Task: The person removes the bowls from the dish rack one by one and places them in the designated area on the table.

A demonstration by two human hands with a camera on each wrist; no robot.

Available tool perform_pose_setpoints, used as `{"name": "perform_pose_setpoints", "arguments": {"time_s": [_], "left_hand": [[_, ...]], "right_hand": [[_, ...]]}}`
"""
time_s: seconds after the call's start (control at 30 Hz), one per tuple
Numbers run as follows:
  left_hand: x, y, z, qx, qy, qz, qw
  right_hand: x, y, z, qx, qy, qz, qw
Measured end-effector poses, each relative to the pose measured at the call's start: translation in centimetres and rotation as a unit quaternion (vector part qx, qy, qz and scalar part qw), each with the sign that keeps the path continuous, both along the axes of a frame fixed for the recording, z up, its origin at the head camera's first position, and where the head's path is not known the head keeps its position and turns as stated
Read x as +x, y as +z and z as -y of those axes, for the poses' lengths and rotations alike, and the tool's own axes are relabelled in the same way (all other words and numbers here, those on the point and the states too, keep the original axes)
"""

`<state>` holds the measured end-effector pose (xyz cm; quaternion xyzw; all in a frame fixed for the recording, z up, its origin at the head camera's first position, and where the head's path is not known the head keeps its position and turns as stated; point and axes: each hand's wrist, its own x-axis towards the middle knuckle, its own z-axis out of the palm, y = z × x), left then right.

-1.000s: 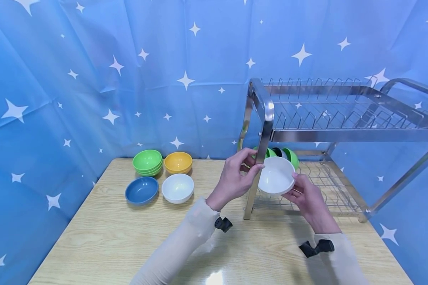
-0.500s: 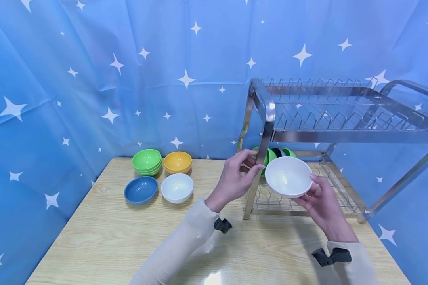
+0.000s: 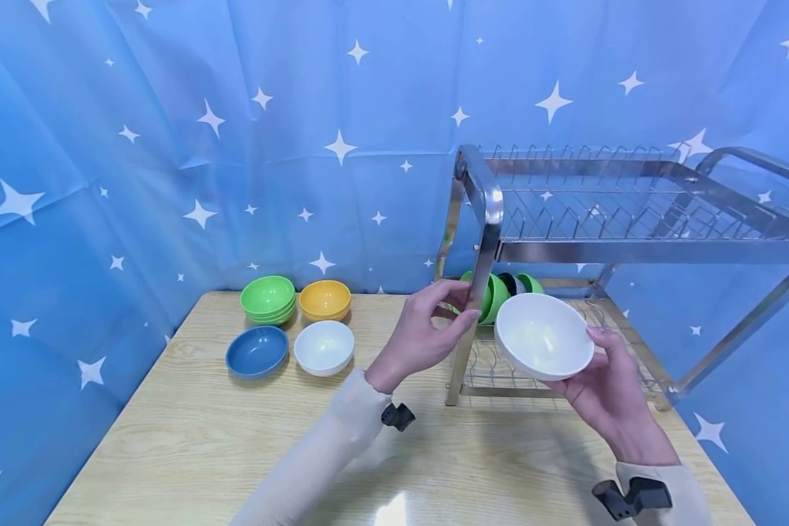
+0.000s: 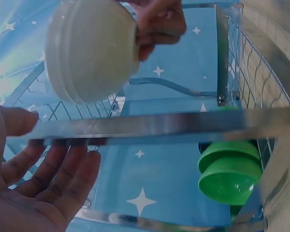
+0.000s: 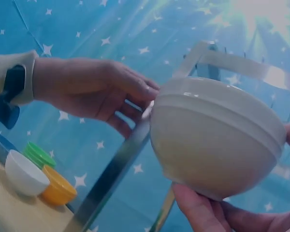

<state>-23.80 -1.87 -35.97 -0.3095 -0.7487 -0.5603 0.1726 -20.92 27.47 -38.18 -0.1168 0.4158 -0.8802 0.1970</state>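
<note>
My right hand (image 3: 614,394) holds a white bowl (image 3: 544,334) in front of the rack, thumb at the rim and fingers underneath. In the right wrist view the bowl (image 5: 215,137) shows a ridge line below its rim; whether two bowls are nested I cannot tell. At the metal dish rack (image 3: 631,252), my left hand (image 3: 421,332) grips the left front post between thumb and fingers. Behind that post, several green bowls (image 3: 496,298) and a dark one (image 3: 511,283) stand on the lower shelf. The left wrist view shows the green bowls (image 4: 229,174) tilted on the wires.
On the left of the wooden table (image 3: 191,438) stand stacked green bowls (image 3: 267,298), a yellow bowl (image 3: 325,298), a blue bowl (image 3: 257,352) and another white bowl (image 3: 324,348). A blue star-patterned curtain (image 3: 269,168) hangs behind and beside the table.
My right hand has drawn the white bowl away from the lower shelf, to the right and towards me. More of the green bowls shows now. The left hand stays on the post.
</note>
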Motion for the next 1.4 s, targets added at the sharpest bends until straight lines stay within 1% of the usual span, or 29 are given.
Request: {"name": "perform_pose_setpoints", "arguments": {"time_s": [0.13,0.23,0.33,0.4,0.47,0.5,0.63,0.8,0.9,1.0,1.1,1.2,1.3,1.4], "left_hand": [[0.8,0.1,1.4,-0.013,0.011,-0.016,0.9997],[1.6,0.4,2.5,-0.033,0.023,-0.038,0.9985],[2.5,0.8,3.6,-0.057,0.030,-0.061,0.9960],[3.1,1.1,4.2,-0.071,0.030,-0.078,0.9940],[3.7,1.3,4.7,-0.083,0.024,-0.096,0.9916],[3.9,1.5,4.9,-0.089,0.020,-0.108,0.9900],[5.0,2.0,5.4,-0.109,-0.011,-0.152,0.9823],[6.4,2.6,5.7,-0.144,-0.050,-0.192,0.9693],[7.1,2.7,5.9,-0.163,-0.061,-0.210,0.9620],[7.7,2.8,6.2,-0.188,-0.059,-0.233,0.9522],[8.4,2.8,6.5,-0.224,-0.049,-0.258,0.9384],[8.9,3.0,6.7,-0.257,-0.042,-0.283,0.9230],[9.4,3.1,6.9,-0.284,-0.042,-0.299,0.9100],[9.6,3.2,7.0,-0.310,-0.040,-0.313,0.8967]], "right_hand": [[0.6,0.5,0.7,0.003,0.015,-0.020,1.000],[0.9,1.0,1.2,0.012,0.023,-0.027,0.999],[1.3,1.4,1.8,0.013,0.041,-0.029,0.999],[1.5,1.7,2.2,0.015,0.063,-0.039,0.997],[1.7,1.9,2.6,0.012,0.084,-0.049,0.995],[1.8,1.9,2.8,0.020,0.090,-0.055,0.994],[2.3,2.1,4.0,0.030,0.109,-0.065,0.992],[2.6,2.1,5.6,0.052,0.126,-0.059,0.989],[2.7,2.1,6.5,0.064,0.133,-0.054,0.988],[2.8,2.0,7.2,0.086,0.127,-0.042,0.987],[2.9,2.0,7.8,0.120,0.108,-0.027,0.987],[3.0,2.1,8.4,0.154,0.095,-0.015,0.983],[3.0,2.0,8.8,0.174,0.089,-0.019,0.981],[2.9,1.6,9.0,0.175,0.090,-0.033,0.980]]}}
